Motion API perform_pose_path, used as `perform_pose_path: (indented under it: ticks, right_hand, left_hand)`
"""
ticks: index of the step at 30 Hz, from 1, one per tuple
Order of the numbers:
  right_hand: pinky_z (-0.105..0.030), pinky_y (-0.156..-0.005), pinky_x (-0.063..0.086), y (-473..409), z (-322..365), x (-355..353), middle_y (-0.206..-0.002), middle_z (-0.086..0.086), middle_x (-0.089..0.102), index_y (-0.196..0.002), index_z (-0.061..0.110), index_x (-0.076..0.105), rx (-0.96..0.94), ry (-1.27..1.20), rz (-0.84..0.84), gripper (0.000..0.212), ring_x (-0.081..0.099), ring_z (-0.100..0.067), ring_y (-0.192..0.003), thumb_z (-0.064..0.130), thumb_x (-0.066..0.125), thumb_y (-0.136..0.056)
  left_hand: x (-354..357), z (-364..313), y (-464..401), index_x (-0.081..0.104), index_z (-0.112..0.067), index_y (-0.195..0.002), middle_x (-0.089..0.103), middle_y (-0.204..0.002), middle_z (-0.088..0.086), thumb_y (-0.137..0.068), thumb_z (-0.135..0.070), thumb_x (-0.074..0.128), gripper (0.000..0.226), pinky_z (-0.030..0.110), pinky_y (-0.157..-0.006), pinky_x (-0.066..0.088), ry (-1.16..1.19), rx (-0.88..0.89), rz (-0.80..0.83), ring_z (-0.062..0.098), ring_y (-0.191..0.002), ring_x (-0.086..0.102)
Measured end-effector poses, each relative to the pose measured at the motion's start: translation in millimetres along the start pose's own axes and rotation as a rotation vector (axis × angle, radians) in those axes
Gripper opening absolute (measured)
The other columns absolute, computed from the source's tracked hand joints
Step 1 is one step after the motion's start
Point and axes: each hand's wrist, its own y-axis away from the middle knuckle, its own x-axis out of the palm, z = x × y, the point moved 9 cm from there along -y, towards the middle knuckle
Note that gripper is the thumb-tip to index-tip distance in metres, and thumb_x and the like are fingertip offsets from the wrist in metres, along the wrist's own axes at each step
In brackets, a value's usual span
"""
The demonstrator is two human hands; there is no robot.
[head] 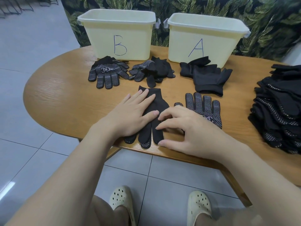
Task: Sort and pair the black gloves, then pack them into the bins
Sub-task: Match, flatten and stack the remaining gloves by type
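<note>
My left hand [130, 115] lies flat, fingers straight, pressing on the plain black knit glove [156, 110] at the near edge of the oval wooden table [65, 101]; the glove's cuff points away from me and its dotted fingertips reach the table edge. My right hand [184, 128] rests beside it with fingers curled, the fingertips touching the glove's fingers; I cannot tell whether they pinch the fabric. Just right of that hand, partly under it, lies a black glove with white grip dots [203, 105], palm up, fingers pointing away.

Farther back stand two pale yellow plastic bins, one marked B [117, 33] on the left and one marked A [205, 38] on the right. Before bin B lies a dotted black glove pair [105, 74], and beside it a crumpled heap of black gloves [153, 70]. Before bin A lie plain black gloves [205, 75]. At the table's right end sits a tall stack of black gloves [280, 111].
</note>
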Motion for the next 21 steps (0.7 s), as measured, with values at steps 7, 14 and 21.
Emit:
perform_pose_path:
  ticks: [7,14,21]
  right_hand:
    - [-0.037,-0.088,0.051,0.3,7.9,-4.6,-0.107,0.006,0.067,-0.098,0.019,0.08,-0.066,0.01,-0.092,0.032,0.062,-0.013,-0.098,0.039,0.054,-0.096]
    - [-0.041,-0.085,0.051,1.1,15.0,-2.6,-0.104,0.009,0.068,-0.089,0.018,0.076,-0.129,0.005,-0.104,0.014,0.064,-0.013,-0.096,0.024,0.064,-0.093]
    - [-0.041,-0.086,0.048,-0.6,13.4,5.3,-0.099,0.013,0.067,-0.086,0.019,0.074,-0.128,-0.1,-0.071,0.019,0.063,-0.01,-0.095,0.033,0.065,-0.095]
  left_hand:
    - [-2.0,0.5,0.7,0.009,-0.029,-0.164,-0.003,-0.172,-0.004,-0.111,-0.042,0.023,0.057,0.034,-0.126,-0.005,0.018,0.012,-0.032,0.011,-0.157,-0.008]
    - [-2.8,0.9,0.2,0.009,-0.029,-0.164,-0.003,-0.172,-0.004,-0.111,-0.041,0.024,0.056,0.034,-0.127,-0.004,0.024,0.007,-0.044,0.011,-0.157,-0.008]
    - [-4.2,3.0,-1.5,0.014,-0.029,-0.163,0.001,-0.172,-0.004,-0.111,-0.037,0.027,0.055,0.033,-0.127,-0.003,0.069,0.016,-0.045,0.011,-0.157,-0.004]
